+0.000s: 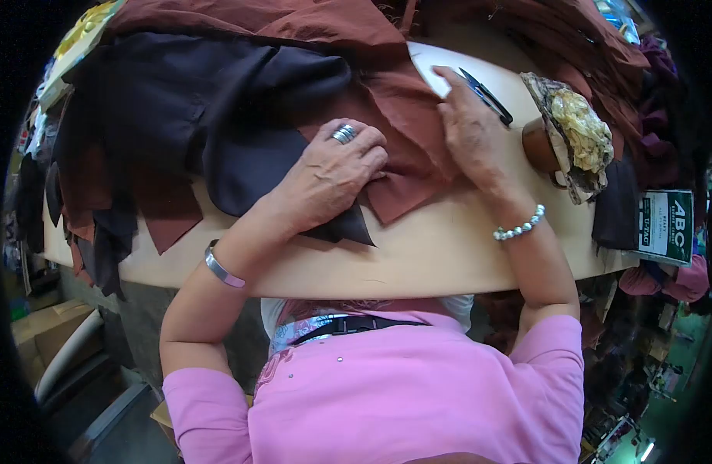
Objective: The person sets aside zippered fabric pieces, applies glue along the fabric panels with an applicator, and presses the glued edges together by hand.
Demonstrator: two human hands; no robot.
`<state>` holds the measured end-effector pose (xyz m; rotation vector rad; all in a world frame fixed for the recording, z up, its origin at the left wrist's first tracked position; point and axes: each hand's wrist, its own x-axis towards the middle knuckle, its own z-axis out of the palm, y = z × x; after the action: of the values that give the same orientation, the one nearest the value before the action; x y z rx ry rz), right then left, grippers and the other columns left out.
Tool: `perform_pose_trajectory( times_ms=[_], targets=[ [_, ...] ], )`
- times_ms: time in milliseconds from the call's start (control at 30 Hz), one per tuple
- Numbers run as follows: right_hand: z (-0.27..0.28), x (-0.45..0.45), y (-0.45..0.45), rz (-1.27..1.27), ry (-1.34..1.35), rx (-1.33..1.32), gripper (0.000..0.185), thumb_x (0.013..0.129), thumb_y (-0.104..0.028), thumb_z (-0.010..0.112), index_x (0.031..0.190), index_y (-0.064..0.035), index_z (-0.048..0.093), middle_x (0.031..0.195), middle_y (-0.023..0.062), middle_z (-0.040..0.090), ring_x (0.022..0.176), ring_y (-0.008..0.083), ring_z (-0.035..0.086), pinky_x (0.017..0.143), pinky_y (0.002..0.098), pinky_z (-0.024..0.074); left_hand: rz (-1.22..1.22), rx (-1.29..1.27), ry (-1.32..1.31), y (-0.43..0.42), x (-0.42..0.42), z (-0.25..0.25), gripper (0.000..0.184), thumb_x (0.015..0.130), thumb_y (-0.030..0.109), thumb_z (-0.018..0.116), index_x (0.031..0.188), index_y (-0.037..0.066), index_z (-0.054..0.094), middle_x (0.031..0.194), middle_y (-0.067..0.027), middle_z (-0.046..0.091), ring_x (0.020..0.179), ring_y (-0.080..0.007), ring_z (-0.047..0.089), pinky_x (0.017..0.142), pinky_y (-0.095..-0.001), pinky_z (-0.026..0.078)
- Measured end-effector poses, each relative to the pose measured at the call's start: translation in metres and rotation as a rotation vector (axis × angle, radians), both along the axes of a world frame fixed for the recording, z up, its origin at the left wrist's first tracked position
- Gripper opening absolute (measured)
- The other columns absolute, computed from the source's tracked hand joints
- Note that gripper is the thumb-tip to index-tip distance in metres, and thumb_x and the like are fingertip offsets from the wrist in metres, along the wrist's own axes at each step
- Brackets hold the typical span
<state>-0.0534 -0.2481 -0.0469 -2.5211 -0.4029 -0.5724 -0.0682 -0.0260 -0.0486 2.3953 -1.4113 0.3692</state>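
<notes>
A reddish-brown cloth piece [402,124] lies on the table with a dark, nearly black cloth [255,162] beside and partly under it. My left hand [333,170], wearing stacked rings, is closed at the brown cloth, which puckers under its curled fingers; the fingertips are partly hidden. At the right edge of the same cloth, my right hand [472,131] has its fingers stretched out, slightly blurred. Just beyond those fingers lie black thread snips [487,98] on the table.
More brown cloth [294,19] is heaped along the back. Strips hang over the table's [418,267] left side. To the right stand a brown cup-like container [540,147], a crumpled yellowish bundle [580,131] against it, and a green-and-white ABC box [667,226] at the edge.
</notes>
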Motion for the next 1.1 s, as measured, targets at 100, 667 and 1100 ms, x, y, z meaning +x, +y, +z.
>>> perform_pose_trajectory(
  times_ms=[100, 667, 1100],
  targets=[
    [0.006, -0.001, -0.013, 0.059, 0.149, 0.08, 0.043, 0.085, -0.001, 0.051, 0.126, -0.012, 0.044, 0.074, 0.0082, 0.05, 0.066, 0.0218, 0.052, 0.067, 0.0321, 0.045, -0.018, 0.116, 0.049, 0.006, 0.001, 0.013, 0.017, 0.08, 0.017, 0.058, 0.088, 0.003, 0.055, 0.097, -0.01, 0.051, 0.096, -0.0261, 0.051, 0.085, -0.0364, 0.041],
    [0.001, 0.029, 0.01, 0.107, 0.264, 0.142, 0.063, 0.08, -0.007, 0.064, 0.136, -0.0133, 0.035, 0.078, 0.0061, 0.056, 0.066, 0.0129, 0.056, 0.064, 0.029, 0.0458, 0.036, -0.119, 0.091, -0.01, -0.025, -0.006, 0.029, 0.076, 0.007, 0.062, 0.103, 0.002, 0.053, 0.105, -0.0136, 0.05, 0.099, -0.0323, 0.052, 0.089, -0.0375, 0.043],
    [0.007, -0.005, 0.009, 0.093, 0.303, 0.11, 0.06, 0.082, -0.006, 0.059, 0.135, -0.0156, 0.034, 0.068, 0.0168, 0.055, 0.066, 0.0337, 0.053, 0.066, 0.0419, 0.0455, 0.366, 0.297, 0.113, 0.023, 0.013, -0.002, 0.07, 0.085, 0.055, 0.047, 0.142, 0.019, 0.028, 0.15, -0.0058, 0.021, 0.125, -0.0359, 0.036, 0.102, -0.0546, 0.027]
  ],
)
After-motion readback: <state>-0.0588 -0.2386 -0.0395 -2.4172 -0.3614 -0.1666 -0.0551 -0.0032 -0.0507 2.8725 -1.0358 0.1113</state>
